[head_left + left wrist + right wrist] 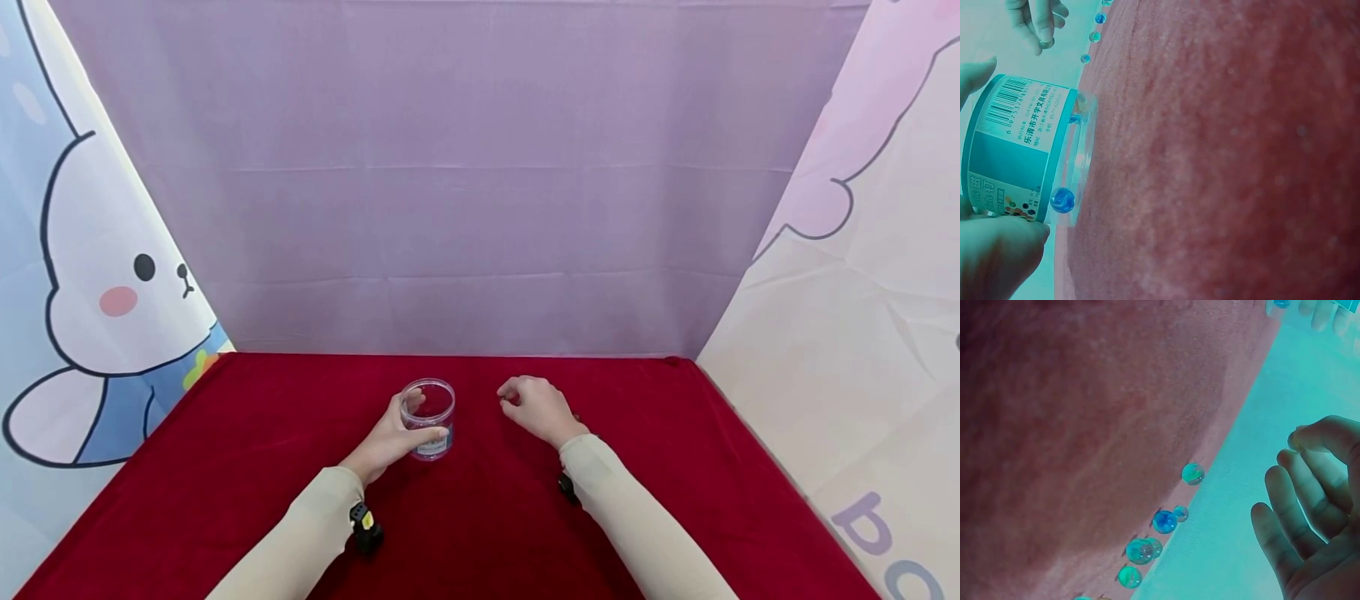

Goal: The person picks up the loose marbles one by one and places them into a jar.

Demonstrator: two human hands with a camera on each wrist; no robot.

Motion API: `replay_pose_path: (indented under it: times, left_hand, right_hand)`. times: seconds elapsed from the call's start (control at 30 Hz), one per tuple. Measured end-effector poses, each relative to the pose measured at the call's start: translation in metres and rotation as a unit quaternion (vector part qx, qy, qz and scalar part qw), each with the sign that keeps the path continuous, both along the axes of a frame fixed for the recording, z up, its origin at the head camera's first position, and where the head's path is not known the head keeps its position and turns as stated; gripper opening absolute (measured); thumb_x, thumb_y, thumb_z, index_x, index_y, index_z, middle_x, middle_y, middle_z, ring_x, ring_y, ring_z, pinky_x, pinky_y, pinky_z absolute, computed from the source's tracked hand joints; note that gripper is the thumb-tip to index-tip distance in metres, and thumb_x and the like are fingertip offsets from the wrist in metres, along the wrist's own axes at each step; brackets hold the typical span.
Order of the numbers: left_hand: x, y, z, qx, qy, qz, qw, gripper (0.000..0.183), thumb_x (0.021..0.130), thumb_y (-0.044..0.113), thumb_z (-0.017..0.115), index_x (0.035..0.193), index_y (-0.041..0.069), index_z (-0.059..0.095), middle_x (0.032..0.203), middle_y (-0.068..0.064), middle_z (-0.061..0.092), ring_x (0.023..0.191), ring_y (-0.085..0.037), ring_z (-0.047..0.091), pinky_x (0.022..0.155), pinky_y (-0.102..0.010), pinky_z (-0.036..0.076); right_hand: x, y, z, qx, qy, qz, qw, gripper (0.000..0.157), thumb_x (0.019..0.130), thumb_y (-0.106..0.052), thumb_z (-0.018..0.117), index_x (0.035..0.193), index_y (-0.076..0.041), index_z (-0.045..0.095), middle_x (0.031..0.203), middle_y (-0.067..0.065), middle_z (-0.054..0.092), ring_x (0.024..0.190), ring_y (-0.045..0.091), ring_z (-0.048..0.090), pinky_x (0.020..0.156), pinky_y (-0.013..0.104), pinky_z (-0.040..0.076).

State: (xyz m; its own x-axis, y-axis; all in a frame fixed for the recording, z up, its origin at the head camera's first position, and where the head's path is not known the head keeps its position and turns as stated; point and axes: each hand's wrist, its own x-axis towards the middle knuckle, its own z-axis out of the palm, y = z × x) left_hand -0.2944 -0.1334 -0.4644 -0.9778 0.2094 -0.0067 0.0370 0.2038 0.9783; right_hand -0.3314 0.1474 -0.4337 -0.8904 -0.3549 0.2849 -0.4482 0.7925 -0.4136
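My left hand [387, 439] grips a clear plastic jar [432, 447] from its left side, fingers and thumb wrapped around it. The jar stands upright with its mouth uncovered and carries a printed label with a barcode [1008, 100]. Low inside it, a blue marble [1062, 200] shows below the label in the left wrist view. To the right of the jar, my right hand [542, 410] is raised over the cloth. Its thumb and index finger pinch a small marble [1046, 44], while the other fingers are loosely bent.
Several loose glass marbles, among them a blue one [1164, 521] and a green one [1130, 576], lie on the red cloth [480, 533] near my right hand. A purple curtain [450, 183] stands behind the table, with printed cartoon panels [127, 333] at the sides.
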Motion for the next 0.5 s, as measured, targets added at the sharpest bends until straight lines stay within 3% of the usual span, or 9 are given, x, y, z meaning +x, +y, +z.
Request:
replay_pose_path:
  times: [0.5]
  left_hand:
    - [0.0, 0.001, 0.0, 0.002, -0.001, 0.001, 1.0, 0.1, 0.077, 0.036, 0.088, 0.151, 0.017, 0.024, 0.156, -0.009, 0.033, 0.144, -0.033, 0.027, 0.11, -0.056, 0.035]
  right_hand:
    - [0.003, -0.008, 0.011, -0.032, 0.032, -0.005, 0.999, 0.014, 0.092, -0.021, 0.074, 0.106, -0.02, 0.074, 0.097, -0.008, 0.068, 0.082, 0.01, 0.063, 0.07, 0.03, 0.053]
